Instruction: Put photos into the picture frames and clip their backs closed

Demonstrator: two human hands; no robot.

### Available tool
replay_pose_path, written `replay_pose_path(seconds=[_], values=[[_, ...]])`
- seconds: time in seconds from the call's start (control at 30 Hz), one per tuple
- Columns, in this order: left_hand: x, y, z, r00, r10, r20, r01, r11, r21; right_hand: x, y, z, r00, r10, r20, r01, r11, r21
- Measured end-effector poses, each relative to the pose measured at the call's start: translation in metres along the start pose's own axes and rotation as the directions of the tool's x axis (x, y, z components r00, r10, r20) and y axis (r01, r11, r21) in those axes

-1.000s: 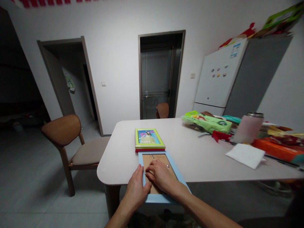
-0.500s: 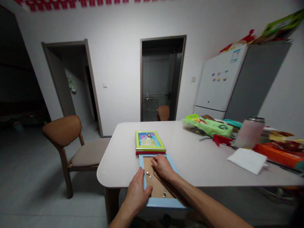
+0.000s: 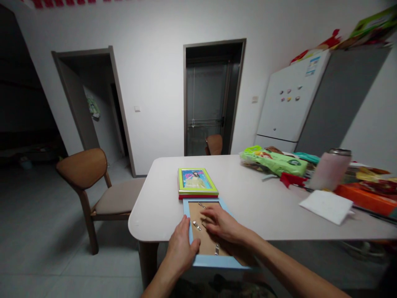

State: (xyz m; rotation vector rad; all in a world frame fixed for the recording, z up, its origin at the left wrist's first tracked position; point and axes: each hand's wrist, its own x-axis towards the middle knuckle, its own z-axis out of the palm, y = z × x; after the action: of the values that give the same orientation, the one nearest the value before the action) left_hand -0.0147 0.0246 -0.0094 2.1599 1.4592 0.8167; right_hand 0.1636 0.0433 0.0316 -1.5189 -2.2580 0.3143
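A light blue picture frame (image 3: 211, 260) lies face down at the near edge of the white table (image 3: 254, 207), its brown backing board (image 3: 198, 211) and small metal clips showing. My left hand (image 3: 181, 248) grips the frame's left side, thumb on the rim. My right hand (image 3: 221, 223) lies on the backing board with fingers stretched out, fingertips at a clip near the middle. Just beyond it sits a green frame (image 3: 197, 182) with a picture, stacked on a red frame.
A wooden chair (image 3: 93, 186) stands left of the table. On the table's right are a green snack bag (image 3: 274, 161), a pink flask (image 3: 328, 169), a white paper (image 3: 324, 205) and an orange box (image 3: 366, 196). A white fridge (image 3: 291, 103) stands behind.
My right hand slid from the lower left of the board up to its far edge, then back toward the middle. My left hand stays on the frame's left side.
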Motion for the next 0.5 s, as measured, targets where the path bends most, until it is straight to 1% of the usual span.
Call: replay_pose_path(seconds=[0.03,0.07,0.1,0.13,0.2,0.33,0.5], values=[[0.0,0.0,0.0,1.0,-0.004,-0.001,0.004,1.0,-0.002,-0.012,-0.002,-0.006,0.996,-0.045,0.073,0.041,0.998,0.05],[0.0,0.001,0.0,1.0,-0.007,-0.003,0.007,1.0,-0.003,-0.023,-0.004,-0.01,0.988,-0.069,0.135,0.057,0.994,0.092],[0.0,0.001,0.0,1.0,-0.007,-0.004,0.007,1.0,-0.003,-0.032,-0.007,-0.014,0.981,-0.081,0.177,0.059,0.99,0.127],[-0.001,0.002,0.0,1.0,-0.007,-0.006,0.007,1.0,-0.003,-0.039,-0.009,-0.016,0.979,-0.074,0.192,0.045,0.987,0.151],[-0.001,0.004,0.0,1.0,-0.004,-0.007,0.004,1.0,0.001,-0.046,-0.014,-0.016,0.986,-0.055,0.159,0.025,0.982,0.186],[-0.001,0.007,-0.001,1.0,-0.017,0.002,0.017,1.0,0.011,-0.045,-0.014,-0.009,0.996,-0.026,0.082,0.008,0.978,0.209],[-0.001,0.009,-0.004,1.0,-0.019,0.011,0.019,0.999,0.027,-0.038,-0.006,-0.007,0.992,0.127,-0.005,-0.126,0.986,0.109]])
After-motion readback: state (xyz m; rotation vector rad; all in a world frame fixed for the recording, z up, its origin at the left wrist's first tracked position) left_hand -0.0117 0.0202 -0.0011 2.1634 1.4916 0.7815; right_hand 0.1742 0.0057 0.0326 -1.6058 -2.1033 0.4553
